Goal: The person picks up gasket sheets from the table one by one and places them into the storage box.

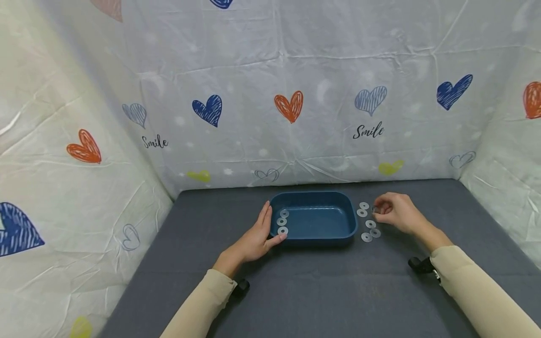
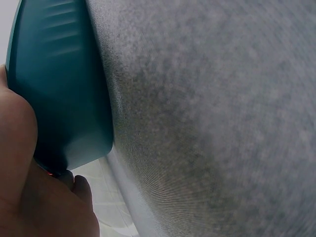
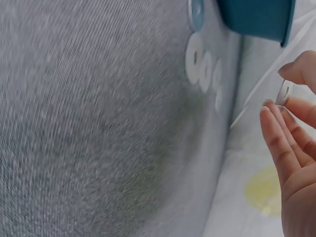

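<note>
A dark blue rectangular tray point(image 1: 313, 238) sits on the table, with three flat metal washers point(image 1: 281, 221) in a row inside near its left end. My left hand point(image 1: 253, 239) holds the tray's front left corner, thumb at the front rim and fingers along the left side. Right of the tray, several more washers point(image 1: 370, 224) lie loose on the cloth, some overlapping. Above them my right hand point(image 1: 397, 213) pinches one washer point(image 3: 284, 92) between thumb and index finger, off the table. The other fingertips gather just below that washer in the right wrist view.
A dark grey cloth point(image 1: 304, 291) covers the table. White curtains point(image 1: 245, 80) printed with hearts hang behind it and along both sides. Black wrist straps with cameras point(image 1: 420, 265) sit at the cuffs of beige sleeves point(image 1: 477, 291).
</note>
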`<control>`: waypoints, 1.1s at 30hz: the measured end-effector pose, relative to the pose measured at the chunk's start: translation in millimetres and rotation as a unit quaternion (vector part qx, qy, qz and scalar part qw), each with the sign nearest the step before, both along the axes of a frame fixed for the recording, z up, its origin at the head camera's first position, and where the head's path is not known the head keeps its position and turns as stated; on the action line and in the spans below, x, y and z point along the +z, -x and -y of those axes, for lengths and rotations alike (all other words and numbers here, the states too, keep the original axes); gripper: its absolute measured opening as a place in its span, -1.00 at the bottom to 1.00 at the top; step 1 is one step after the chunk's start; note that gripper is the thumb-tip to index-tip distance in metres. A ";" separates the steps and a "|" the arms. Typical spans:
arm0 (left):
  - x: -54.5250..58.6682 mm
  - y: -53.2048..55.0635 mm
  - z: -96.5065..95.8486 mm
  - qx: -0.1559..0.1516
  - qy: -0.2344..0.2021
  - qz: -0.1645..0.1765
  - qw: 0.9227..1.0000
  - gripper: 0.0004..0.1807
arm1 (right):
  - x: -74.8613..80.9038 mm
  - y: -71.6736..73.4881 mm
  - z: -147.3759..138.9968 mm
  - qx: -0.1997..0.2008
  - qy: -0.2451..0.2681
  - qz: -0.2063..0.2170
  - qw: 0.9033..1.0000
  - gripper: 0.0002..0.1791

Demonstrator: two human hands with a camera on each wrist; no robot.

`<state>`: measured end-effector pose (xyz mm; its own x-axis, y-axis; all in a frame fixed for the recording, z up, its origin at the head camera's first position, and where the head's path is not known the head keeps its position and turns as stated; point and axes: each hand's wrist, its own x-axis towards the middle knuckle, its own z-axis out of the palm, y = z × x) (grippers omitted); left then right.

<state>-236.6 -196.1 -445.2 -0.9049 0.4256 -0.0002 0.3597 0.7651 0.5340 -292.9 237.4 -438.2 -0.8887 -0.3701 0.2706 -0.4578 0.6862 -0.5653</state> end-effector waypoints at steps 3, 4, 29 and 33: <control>-0.5 0.3 0.3 0.000 0.003 -0.002 1.000 0.08 | 3.3 -4.2 3.7 0.005 0.012 -0.020 1.000 -0.74; -0.6 0.4 0.5 0.000 0.002 -0.003 1.000 0.08 | 4.4 -5.5 5.4 0.007 0.018 -0.024 1.000 -0.74; -4.3 0.6 2.3 -0.001 -0.003 -0.005 1.000 0.07 | 4.9 -17.9 48.6 0.080 0.083 -0.037 0.993 -0.79; -3.5 1.1 2.1 -0.005 -0.006 -0.003 1.000 0.07 | 7.4 -16.7 54.4 0.093 0.088 -0.042 0.991 -0.78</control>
<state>-237.7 -198.2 -448.7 -0.9010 0.4337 0.0109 0.3701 0.7553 0.5408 -276.1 183.0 -430.8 -0.7816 -0.4653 0.4155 -0.6171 0.4796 -0.6238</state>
